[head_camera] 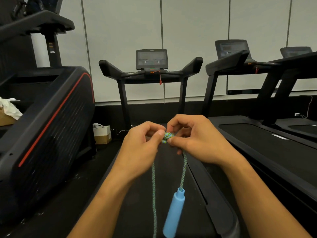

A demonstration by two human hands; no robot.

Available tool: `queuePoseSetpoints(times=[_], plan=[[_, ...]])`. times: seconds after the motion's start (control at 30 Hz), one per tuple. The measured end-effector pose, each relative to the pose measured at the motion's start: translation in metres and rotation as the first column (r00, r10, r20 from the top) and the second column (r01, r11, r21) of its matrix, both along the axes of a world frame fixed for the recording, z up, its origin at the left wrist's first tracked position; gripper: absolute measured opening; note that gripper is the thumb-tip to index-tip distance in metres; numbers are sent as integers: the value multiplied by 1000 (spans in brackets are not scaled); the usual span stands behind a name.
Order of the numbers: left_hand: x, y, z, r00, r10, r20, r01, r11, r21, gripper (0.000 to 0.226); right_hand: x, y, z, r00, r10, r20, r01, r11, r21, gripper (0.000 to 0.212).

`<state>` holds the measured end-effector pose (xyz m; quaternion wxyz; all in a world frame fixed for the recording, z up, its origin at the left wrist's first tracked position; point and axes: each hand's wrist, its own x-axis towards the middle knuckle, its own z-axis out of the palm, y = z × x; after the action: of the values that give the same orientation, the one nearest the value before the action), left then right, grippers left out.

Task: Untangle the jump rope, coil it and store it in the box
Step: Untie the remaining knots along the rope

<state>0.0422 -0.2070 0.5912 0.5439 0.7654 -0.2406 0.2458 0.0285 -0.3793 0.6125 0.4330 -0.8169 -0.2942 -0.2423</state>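
While treadmills [151,73] line the wall, both hands pinch the rope knot [167,136].

Rope [183,170]: woven cord, rough braided texture, flecked green and blue, matt; bunched into a knot [167,136] at centre. Handle [173,214], 6 o'clock: smooth light-blue plastic, faint sheen. Treadmill [151,73], 12 o'clock: black plastic frame, mostly matt; its screen looks glossy. Machine cover [51,121], 9 o'clock: black ribbed plastic with a smooth red trim line. Cardboard box [102,135], 9 o'clock of the knot: plain brown card, matt, white top.
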Motion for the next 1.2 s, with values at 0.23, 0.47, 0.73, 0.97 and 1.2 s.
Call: queuePoseSetpoints(times=[0.23, 0.47, 0.73, 0.97, 1.2], plan=[[-1, -8, -4, 987, 156, 28, -150, 976, -159, 19, -2, 7, -1, 996, 90, -3, -89, 994, 62, 16], [-1, -17, -4, 991, -79, -112, 20, 892, -451, 22, -1, 5, 0, 995, 97, -12, -95, 991, 98, 18], [-1, -6, -3, 1000, -7, -16, 4, 979, -206, 21, -1, 0, -1, 991, 123, -56, -117, 988, 97, 13], [-12, -4, 9, 954, -239, -184, 103, 832, -546, 34, 3, 5, -1, 985, 157, -79, -138, 969, 206, 14], [-6, 3, 8, 980, -192, -50, 162, 919, -360, 41, 9, 4, -3, 990, 92, -106, -53, 946, 321, 8]])
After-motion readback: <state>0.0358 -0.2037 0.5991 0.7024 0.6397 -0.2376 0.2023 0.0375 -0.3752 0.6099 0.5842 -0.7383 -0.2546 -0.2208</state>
